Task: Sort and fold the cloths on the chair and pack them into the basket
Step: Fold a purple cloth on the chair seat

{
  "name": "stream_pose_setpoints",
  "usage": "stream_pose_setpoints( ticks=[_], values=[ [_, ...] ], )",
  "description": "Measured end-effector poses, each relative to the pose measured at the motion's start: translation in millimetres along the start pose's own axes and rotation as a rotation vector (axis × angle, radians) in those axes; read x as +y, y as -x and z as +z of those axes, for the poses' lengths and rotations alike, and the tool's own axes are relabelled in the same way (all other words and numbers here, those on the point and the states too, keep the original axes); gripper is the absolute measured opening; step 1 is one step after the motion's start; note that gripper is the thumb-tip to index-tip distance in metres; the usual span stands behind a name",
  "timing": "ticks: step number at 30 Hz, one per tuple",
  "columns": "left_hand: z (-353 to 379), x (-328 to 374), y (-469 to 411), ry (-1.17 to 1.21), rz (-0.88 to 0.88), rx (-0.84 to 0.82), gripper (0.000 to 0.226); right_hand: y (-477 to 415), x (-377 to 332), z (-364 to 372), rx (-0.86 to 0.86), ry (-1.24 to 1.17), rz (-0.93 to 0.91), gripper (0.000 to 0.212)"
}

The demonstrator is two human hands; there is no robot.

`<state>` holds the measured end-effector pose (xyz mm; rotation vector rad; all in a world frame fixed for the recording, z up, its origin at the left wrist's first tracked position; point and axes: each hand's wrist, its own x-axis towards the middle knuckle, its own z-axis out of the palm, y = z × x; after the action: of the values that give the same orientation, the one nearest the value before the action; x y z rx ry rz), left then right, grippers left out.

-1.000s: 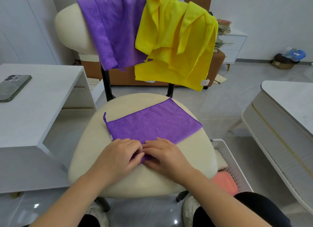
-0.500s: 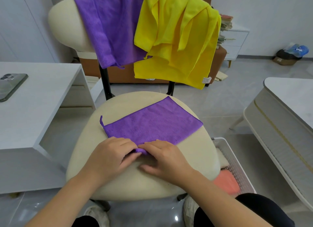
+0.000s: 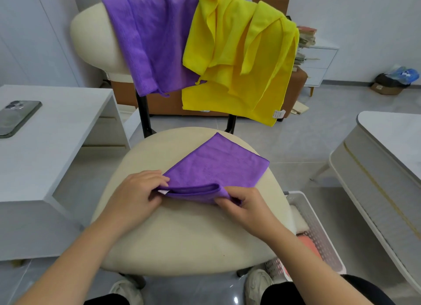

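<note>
Where fingers [image 3: 157,179] pinch, purple cloth [image 3: 216,165] edge.

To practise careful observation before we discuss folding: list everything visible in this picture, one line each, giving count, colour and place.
chair: one, cream, centre
seat cloth: one, purple, partly folded on the chair seat
hanging purple cloth: one, purple, over the chair back, left
yellow cloths: count unclear, yellow, over the chair back, right
basket: one, white, on the floor right of the chair
pink cloth: one, pink, in the basket
left table: one, white, left
phone: one, dark, on the left table
right table: one, white, right
shoes: two, white, on the floor below the seat
left hand: one, pinches the seat cloth's near edge
right hand: one, pinches the same edge
</note>
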<state>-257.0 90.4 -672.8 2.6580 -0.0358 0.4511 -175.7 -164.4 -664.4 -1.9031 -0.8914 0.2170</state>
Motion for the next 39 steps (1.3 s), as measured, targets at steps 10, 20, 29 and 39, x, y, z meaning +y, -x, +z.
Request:
stream_pose_setpoints(
  ticks=[10,20,29,39],
  values=[
    [-16,42,-11,0.75,-0.424,0.145,0.014,-5,5,-27,0.15,-0.524,0.409,0.02],
    [-4,53,-14,0.958,-0.757,-0.161,0.011,-13,12,-31,0.224,-0.284,0.492,0.027],
    [19,49,-29,0.436,-0.684,-0.04,0.019,-33,14,-24,0.203,0.142,0.497,0.033],
    [32,47,-54,0.146,-0.743,-0.021,0.02,-62,27,-21,0.186,0.314,0.58,0.037]
  ],
)
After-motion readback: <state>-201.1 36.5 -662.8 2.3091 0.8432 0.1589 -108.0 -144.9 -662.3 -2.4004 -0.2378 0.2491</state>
